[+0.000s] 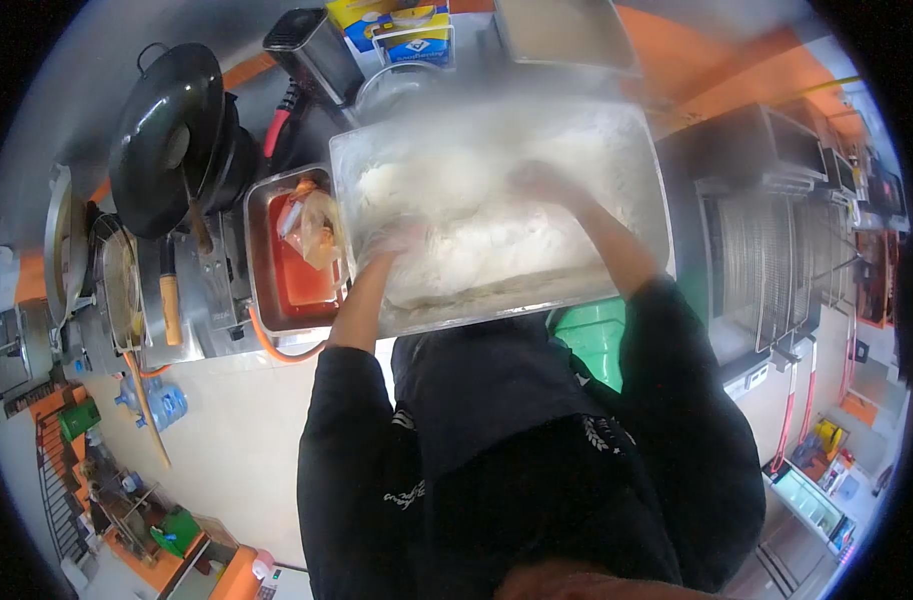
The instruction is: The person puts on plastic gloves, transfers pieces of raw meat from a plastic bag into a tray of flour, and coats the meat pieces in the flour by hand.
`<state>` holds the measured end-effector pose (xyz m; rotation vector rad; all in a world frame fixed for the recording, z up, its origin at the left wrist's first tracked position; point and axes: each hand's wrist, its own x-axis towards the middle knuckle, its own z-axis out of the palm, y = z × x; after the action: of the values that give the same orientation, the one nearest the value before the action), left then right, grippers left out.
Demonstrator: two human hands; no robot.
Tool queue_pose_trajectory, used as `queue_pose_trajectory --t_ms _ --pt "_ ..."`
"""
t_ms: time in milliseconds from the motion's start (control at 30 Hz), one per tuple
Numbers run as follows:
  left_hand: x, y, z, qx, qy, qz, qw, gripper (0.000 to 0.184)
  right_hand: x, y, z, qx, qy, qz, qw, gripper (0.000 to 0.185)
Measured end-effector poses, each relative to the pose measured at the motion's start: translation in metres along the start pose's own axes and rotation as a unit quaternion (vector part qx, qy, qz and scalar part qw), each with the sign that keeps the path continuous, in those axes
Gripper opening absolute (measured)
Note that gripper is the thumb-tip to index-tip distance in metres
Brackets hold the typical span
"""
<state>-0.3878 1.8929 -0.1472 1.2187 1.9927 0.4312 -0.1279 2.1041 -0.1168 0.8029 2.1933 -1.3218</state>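
Observation:
A wide metal tray (pixel 666 235) in front of me holds a deep heap of white flour (pixel 506 245). My left hand (pixel 401 238) is in the flour near the tray's left side, its fingers whitened and partly sunk. Toward the back, right of the middle, my right hand (pixel 546 184) touches the flour, smeared by motion and a white haze. On neither hand can I make out the fingers clearly, and whether anything lies under them is hidden.
Left of the tray stands a metal pan (pixel 261 235) with red liquid and a plastic bag (pixel 316 232). A black wok (pixel 166 135) sits farther left. Fryer baskets (pixel 761 255) are at the right; a green bin (pixel 591 340) stands below the tray.

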Motion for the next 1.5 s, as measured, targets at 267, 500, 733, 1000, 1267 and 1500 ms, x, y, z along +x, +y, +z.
queue_pose_trajectory --t_ms 267,500,733,1000,1267,1500 --pt "-0.011 0.03 0.029 -0.008 0.043 0.019 0.999 0.054 -0.068 -0.125 0.056 0.229 0.061 0.022 0.971 0.059" --pt "-0.033 -0.014 -0.002 0.06 -0.053 0.03 0.996 0.052 -0.103 -0.107 0.043 0.22 0.055 0.007 0.974 0.061" --pt "-0.079 0.032 0.012 0.134 -0.111 0.086 0.981 0.051 -0.055 -0.114 0.106 -0.063 0.014 -0.096 0.993 0.072" --pt "-0.067 0.062 -0.015 -0.201 -0.182 -0.034 0.962 0.05 -0.092 -0.14 0.056 0.225 0.187 -0.086 0.952 0.08" --pt "-0.065 0.093 0.011 0.05 -0.128 -0.002 0.99 0.045 -0.073 -0.136 0.01 0.096 0.243 -0.144 0.954 0.081" --pt "-0.07 0.103 0.023 0.144 -0.073 0.07 0.984 0.034 -0.066 -0.142 0.003 -0.014 0.239 -0.103 0.965 0.079"
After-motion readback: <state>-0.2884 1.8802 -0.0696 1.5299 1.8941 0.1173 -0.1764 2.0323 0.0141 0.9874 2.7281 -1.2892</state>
